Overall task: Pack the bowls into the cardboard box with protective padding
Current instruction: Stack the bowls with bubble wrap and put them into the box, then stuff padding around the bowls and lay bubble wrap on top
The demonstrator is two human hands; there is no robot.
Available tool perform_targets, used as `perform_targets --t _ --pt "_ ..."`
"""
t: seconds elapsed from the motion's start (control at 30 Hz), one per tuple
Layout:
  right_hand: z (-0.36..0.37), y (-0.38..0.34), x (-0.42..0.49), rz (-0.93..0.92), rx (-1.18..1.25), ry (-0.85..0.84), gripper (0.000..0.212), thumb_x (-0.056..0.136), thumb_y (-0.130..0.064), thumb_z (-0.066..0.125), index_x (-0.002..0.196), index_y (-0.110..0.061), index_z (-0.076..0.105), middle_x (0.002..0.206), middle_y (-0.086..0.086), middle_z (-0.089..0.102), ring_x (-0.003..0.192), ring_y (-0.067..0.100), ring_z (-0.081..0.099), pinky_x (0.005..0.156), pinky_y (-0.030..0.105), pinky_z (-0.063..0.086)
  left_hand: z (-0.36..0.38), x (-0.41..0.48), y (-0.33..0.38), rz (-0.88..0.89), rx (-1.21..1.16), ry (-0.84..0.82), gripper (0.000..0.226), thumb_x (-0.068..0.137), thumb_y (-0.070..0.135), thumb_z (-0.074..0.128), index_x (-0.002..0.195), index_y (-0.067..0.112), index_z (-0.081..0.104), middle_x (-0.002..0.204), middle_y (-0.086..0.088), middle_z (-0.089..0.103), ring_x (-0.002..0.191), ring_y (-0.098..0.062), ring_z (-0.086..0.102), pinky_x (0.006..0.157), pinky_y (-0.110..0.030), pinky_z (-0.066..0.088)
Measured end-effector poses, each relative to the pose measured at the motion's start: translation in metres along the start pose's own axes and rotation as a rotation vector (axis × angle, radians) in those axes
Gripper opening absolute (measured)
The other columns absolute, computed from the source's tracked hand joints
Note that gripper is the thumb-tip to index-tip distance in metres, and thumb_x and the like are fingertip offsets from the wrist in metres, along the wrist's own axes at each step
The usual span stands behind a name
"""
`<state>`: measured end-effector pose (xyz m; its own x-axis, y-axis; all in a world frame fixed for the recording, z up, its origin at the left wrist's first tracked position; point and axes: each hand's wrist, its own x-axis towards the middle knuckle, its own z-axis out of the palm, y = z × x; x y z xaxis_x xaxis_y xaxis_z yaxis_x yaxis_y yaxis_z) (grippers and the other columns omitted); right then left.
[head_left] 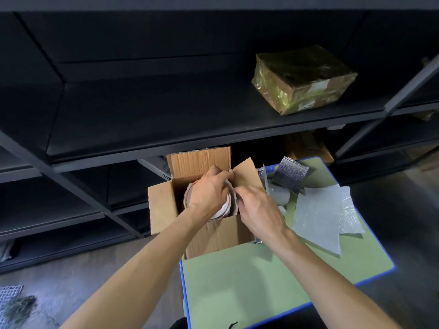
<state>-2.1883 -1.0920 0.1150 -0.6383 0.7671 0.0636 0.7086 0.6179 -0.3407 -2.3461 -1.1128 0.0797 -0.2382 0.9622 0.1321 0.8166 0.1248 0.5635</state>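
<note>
A patterned cloth [10, 295] is lying on the floor at the far left, in front of a dark shelf rack [142, 115] that is spanning the whole background. Right of it, the cardboard box [213, 236] is standing on the near-left corner of the green desk [237, 281] with all its flaps standing open. The bowls [219, 213], white with a red rim, are sitting stacked inside the box.

The left hand [209, 193] is reaching down over the bowls, its fingers curled together and pinching a thin padding sheet [232, 203] that is running between the bowls and the box's right wall. Just beside it, the right hand [259, 210] is coming in over the box's right edge, its fingers closed on the same sheet, though the fingertips are partly hiding behind the left hand.

Further right, a silver foil pad [291, 176] is leaning at the back of the desk, and bubble wrap [323, 214] is lying flat near the desk's right edge, apart from the box. Above, a parcel [301, 79] wrapped in yellowish film is resting on the shelf.
</note>
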Motion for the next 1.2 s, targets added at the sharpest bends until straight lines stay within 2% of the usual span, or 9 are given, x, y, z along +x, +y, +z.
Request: perform_targets --t 0.17,0.33,0.57,0.67,0.8,0.93,1.0,1.07,1.2 --pt "-0.023 0.024 -0.008 0.026 0.013 0.039 0.016 0.097 -0.018 0.052 0.105 -0.018 0.065 0.101 0.003 0.065 0.085 0.034 0.064 0.067 0.042 0.051 -0.007 -0.006 0.016 -0.003 -0.035 0.087 0.021 0.096 0.021 0.055 0.109 0.019 0.071 0.105 -0.003 0.067 0.097 -0.024 0.062 0.078 -0.035 0.047" --pt "-0.040 0.056 -0.022 0.074 0.001 0.059 0.012 0.097 -0.029 0.054 0.099 -0.022 0.064 0.095 -0.002 0.064 0.083 0.028 0.065 0.065 0.039 0.050 0.002 -0.023 0.061 0.039 -0.114 0.079 0.018 0.096 0.023 0.054 0.087 0.013 0.066 0.081 -0.004 0.064 0.079 -0.026 0.056 0.072 -0.045 0.046" --pt "-0.045 0.128 -0.055 0.220 0.029 -0.026 0.013 0.096 -0.028 0.051 0.095 -0.019 0.061 0.090 -0.001 0.062 0.086 0.029 0.061 0.069 0.040 0.047 0.055 -0.032 0.145 0.236 -0.013 0.000 0.012 0.095 0.026 0.054 0.088 0.019 0.061 0.076 0.000 0.058 0.073 -0.024 0.056 0.060 -0.037 0.042" --pt "-0.039 0.168 -0.073 0.346 0.016 -0.095 0.015 0.098 -0.028 0.048 0.100 -0.023 0.062 0.099 -0.001 0.064 0.092 0.028 0.064 0.072 0.036 0.046 0.086 -0.023 0.166 0.201 -0.040 -0.117 0.014 0.096 0.029 0.050 0.097 0.020 0.061 0.085 0.000 0.059 0.080 -0.025 0.059 0.062 -0.037 0.043" --pt "-0.030 0.223 -0.096 0.503 0.030 -0.223 0.032 0.100 -0.033 0.047 0.128 -0.025 0.060 0.120 0.000 0.065 0.108 0.024 0.063 0.088 0.035 0.049 0.131 -0.005 0.177 0.086 0.014 -0.300 0.026 0.098 0.031 0.049 0.118 0.017 0.060 0.106 -0.006 0.063 0.093 -0.031 0.064 0.075 -0.037 0.047" --pt "-0.023 0.268 -0.117 0.614 0.075 -0.278 0.035 0.099 -0.034 0.049 0.131 -0.022 0.058 0.124 0.001 0.063 0.112 0.024 0.061 0.088 0.034 0.048 0.169 0.010 0.178 -0.020 0.112 -0.451 0.034 0.099 0.029 0.049 0.127 0.010 0.050 0.119 -0.014 0.059 0.101 -0.035 0.062 0.084 -0.041 0.047" --pt "-0.019 0.283 -0.123 0.651 0.097 -0.311 0.029 0.099 -0.034 0.049 0.122 -0.020 0.059 0.118 0.001 0.063 0.107 0.023 0.060 0.082 0.033 0.045 0.186 0.017 0.177 -0.077 0.146 -0.509 0.037 0.099 0.028 0.048 0.130 0.007 0.044 0.121 -0.019 0.057 0.104 -0.038 0.061 0.086 -0.043 0.047" --pt "-0.014 0.295 -0.125 0.678 0.112 -0.324 0.013 0.098 -0.034 0.049 0.097 -0.021 0.050 0.100 0.001 0.059 0.092 0.024 0.056 0.072 0.032 0.038 0.200 0.024 0.178 -0.135 0.160 -0.537 0.039 0.099 0.026 0.046 0.131 0.006 0.039 0.120 -0.021 0.058 0.106 -0.039 0.062 0.085 -0.044 0.047" --pt "-0.003 0.308 -0.124 0.764 0.230 -0.325 0.021 0.096 -0.033 0.052 0.087 -0.015 0.045 0.086 0.002 0.057 0.086 0.030 0.058 0.065 0.035 0.037 0.219 0.032 0.184 -0.208 0.146 -0.544 0.038 0.097 0.022 0.046 0.129 0.005 0.033 0.119 -0.023 0.058 0.103 -0.039 0.064 0.080 -0.041 0.048"
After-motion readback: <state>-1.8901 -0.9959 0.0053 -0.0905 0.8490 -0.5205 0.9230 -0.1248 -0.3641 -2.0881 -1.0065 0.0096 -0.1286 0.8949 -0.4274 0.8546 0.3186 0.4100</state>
